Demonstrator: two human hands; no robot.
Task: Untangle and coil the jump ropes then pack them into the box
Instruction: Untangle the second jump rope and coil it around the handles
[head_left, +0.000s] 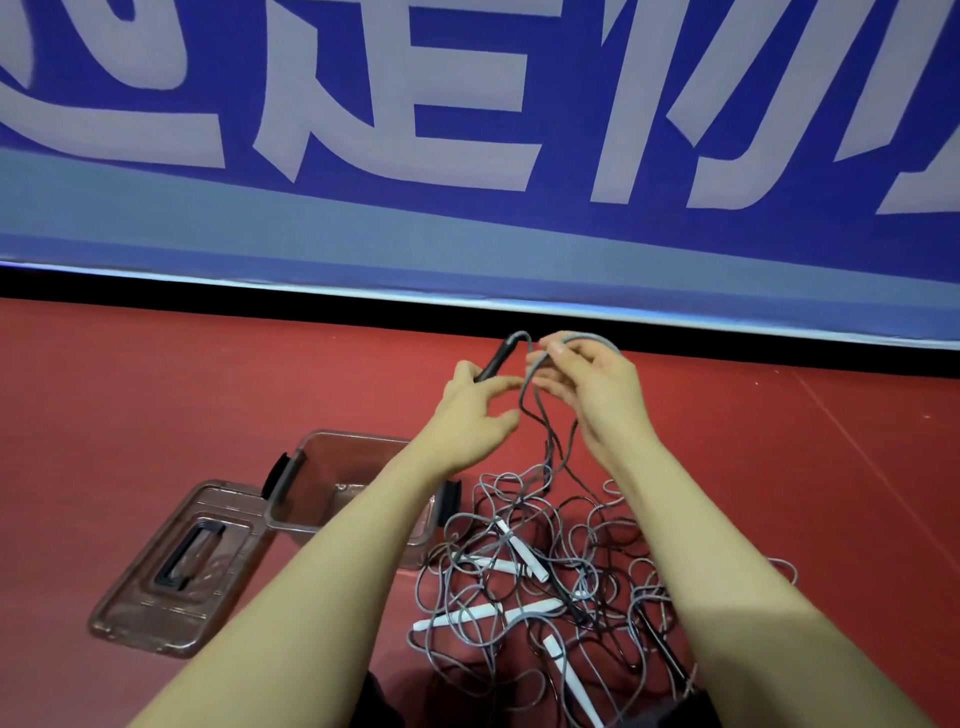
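Note:
A tangled pile of grey and black jump ropes (550, 561) with several white handles lies on the red floor in front of me. My left hand (475, 410) grips a black handle (496, 359) raised above the pile. From that handle a grey cord runs to my right hand (597, 387), which pinches a loop of it (587, 340) between thumb and fingers. Two strands hang from my hands down into the pile. The clear brown box (306, 493) stands open at the left of the pile, partly hidden by my left forearm.
The box's lid (171, 566) with a black handle lies flat on the floor left of the box. A blue banner with large white characters (467, 130) runs along the far edge of the red floor.

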